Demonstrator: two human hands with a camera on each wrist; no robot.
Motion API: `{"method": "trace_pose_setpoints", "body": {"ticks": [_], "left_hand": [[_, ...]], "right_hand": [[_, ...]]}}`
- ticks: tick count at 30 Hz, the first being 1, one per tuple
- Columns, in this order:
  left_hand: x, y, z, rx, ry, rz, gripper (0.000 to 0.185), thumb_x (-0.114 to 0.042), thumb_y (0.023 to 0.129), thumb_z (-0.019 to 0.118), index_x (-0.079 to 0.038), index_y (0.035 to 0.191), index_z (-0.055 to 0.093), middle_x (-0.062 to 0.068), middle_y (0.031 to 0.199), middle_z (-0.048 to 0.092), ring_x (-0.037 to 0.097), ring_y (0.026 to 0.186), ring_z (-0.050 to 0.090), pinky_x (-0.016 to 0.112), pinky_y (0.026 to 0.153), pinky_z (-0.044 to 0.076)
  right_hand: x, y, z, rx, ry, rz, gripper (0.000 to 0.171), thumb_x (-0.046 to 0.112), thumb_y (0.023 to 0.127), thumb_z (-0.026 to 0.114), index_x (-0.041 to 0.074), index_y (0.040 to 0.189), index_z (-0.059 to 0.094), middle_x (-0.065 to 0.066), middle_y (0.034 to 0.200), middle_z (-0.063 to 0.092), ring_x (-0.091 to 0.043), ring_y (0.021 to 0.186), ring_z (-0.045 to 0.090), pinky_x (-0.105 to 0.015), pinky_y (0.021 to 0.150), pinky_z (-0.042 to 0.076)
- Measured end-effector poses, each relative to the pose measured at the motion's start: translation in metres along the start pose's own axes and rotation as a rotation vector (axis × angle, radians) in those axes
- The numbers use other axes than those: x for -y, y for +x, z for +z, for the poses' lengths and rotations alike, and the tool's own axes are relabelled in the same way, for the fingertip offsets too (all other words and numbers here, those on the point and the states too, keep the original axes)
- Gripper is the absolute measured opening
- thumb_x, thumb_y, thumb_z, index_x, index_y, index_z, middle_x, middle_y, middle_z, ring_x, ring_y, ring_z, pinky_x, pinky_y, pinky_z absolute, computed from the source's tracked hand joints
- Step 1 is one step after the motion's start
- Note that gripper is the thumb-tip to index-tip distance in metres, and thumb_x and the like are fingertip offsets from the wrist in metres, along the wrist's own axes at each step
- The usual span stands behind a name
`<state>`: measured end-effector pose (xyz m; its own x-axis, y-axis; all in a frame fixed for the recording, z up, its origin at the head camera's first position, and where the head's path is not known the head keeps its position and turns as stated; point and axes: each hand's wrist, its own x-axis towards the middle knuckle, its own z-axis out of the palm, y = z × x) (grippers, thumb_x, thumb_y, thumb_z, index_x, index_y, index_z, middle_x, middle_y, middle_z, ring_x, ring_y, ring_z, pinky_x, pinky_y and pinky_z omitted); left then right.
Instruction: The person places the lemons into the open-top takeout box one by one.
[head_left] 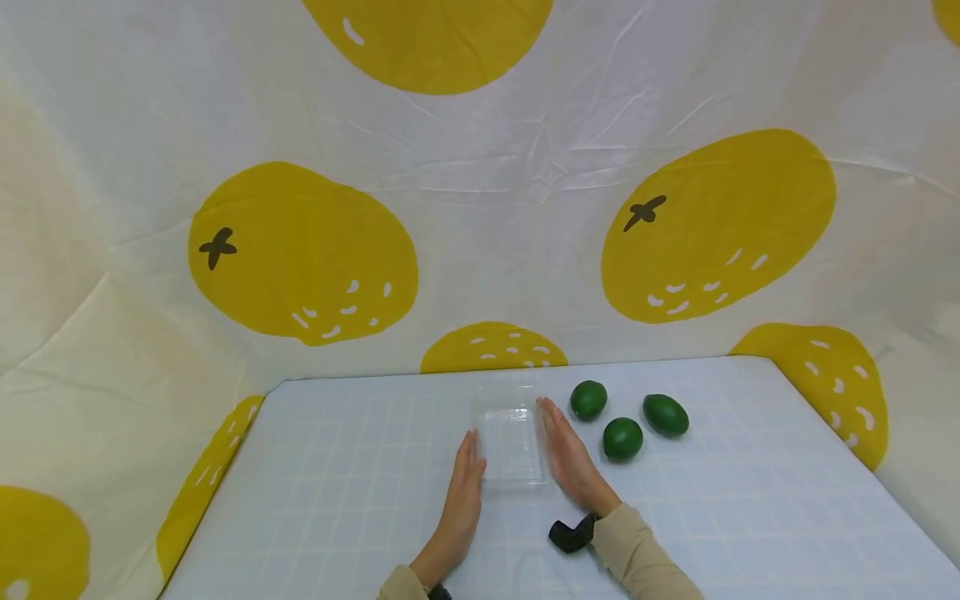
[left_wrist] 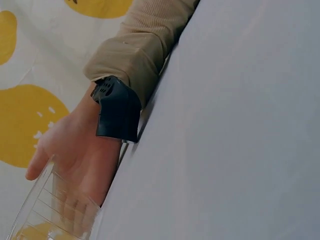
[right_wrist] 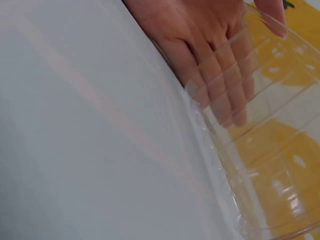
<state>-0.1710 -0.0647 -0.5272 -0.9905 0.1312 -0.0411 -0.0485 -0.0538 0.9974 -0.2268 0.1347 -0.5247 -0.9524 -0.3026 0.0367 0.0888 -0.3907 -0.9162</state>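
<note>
A clear plastic container (head_left: 513, 446) with ribbed walls stands on the table between the two hands. The left hand (head_left: 465, 492) lies along its left side, fingers straight and pointing away from the body. On the opposite side, the right hand (head_left: 570, 454) stands edge-down with straight fingers against or close beside the wall. Through the transparent wall (right_wrist: 280, 150) in the right wrist view, the right fingers (right_wrist: 220, 80) show extended. The left wrist view shows the left palm (left_wrist: 80, 160) facing the container (left_wrist: 45, 205), its fingers seen through the plastic.
Right of the right hand lie three green fruits, perhaps limes or avocados: one at the back (head_left: 588, 400), one nearer (head_left: 622, 439), one farther right (head_left: 666, 415). A white checked cloth (head_left: 337, 483) covers the table. Behind hangs a white curtain (head_left: 510, 250) printed with yellow fruit.
</note>
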Motion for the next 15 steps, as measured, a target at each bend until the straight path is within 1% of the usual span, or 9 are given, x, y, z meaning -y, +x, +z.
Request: {"method": "trace_pose_setpoints", "body": {"ticks": [3,5,8,10,12,15], "left_hand": [[0.000,-0.001,-0.002,0.002,-0.026,0.040,0.060,-0.028,0.110,0.029,-0.004,0.158,0.002,0.014,0.166,0.003,0.032,0.151,0.001,0.052,0.120,0.007],[0.000,-0.002,-0.004,0.001,-0.015,0.070,0.061,-0.028,0.110,0.030,-0.003,0.158,0.001,0.013,0.166,0.005,0.031,0.151,0.003,0.051,0.120,0.007],[-0.003,-0.004,-0.007,0.003,0.068,0.108,0.063,-0.029,0.109,0.035,-0.010,0.160,0.002,0.006,0.166,0.006,0.025,0.152,0.005,0.050,0.121,0.009],[-0.005,-0.005,-0.011,-0.005,0.139,0.139,0.064,-0.028,0.108,0.040,-0.018,0.161,0.005,-0.002,0.166,0.006,0.020,0.152,0.007,0.049,0.121,0.011],[-0.007,-0.007,-0.015,-0.010,0.202,0.181,0.065,-0.025,0.107,0.043,-0.025,0.161,0.006,-0.004,0.166,0.006,0.017,0.151,0.007,0.050,0.121,0.011],[-0.011,-0.008,-0.021,-0.020,0.304,0.256,0.068,-0.021,0.105,0.048,-0.026,0.161,0.009,-0.003,0.166,0.009,0.016,0.151,0.008,0.048,0.121,0.012]], "right_hand": [[-0.001,-0.003,0.003,-0.049,0.001,-0.008,0.071,0.043,0.109,0.026,0.003,0.158,-0.006,-0.011,0.166,-0.006,-0.025,0.152,-0.009,-0.041,0.122,-0.006],[-0.001,-0.008,0.006,-0.080,-0.008,-0.016,0.070,0.040,0.109,0.026,0.002,0.157,-0.006,-0.013,0.166,-0.005,-0.026,0.152,-0.007,-0.042,0.122,-0.004],[0.004,-0.018,0.012,-0.127,-0.048,-0.012,0.068,0.035,0.110,0.027,-0.002,0.156,-0.006,-0.017,0.165,-0.005,-0.029,0.151,-0.006,-0.043,0.122,-0.002],[0.011,-0.027,0.016,-0.166,-0.144,0.001,0.067,0.032,0.110,0.030,-0.005,0.156,-0.002,-0.021,0.164,-0.002,-0.033,0.151,-0.004,-0.047,0.122,0.000],[0.020,-0.038,0.020,-0.205,-0.250,0.025,0.066,0.030,0.109,0.035,-0.006,0.155,0.004,-0.024,0.163,0.003,-0.036,0.151,0.001,-0.049,0.122,0.004],[0.038,-0.056,0.025,-0.251,-0.417,0.043,0.066,0.025,0.106,0.046,-0.006,0.154,0.013,-0.027,0.161,0.012,-0.040,0.149,0.009,-0.054,0.120,0.011]]}}
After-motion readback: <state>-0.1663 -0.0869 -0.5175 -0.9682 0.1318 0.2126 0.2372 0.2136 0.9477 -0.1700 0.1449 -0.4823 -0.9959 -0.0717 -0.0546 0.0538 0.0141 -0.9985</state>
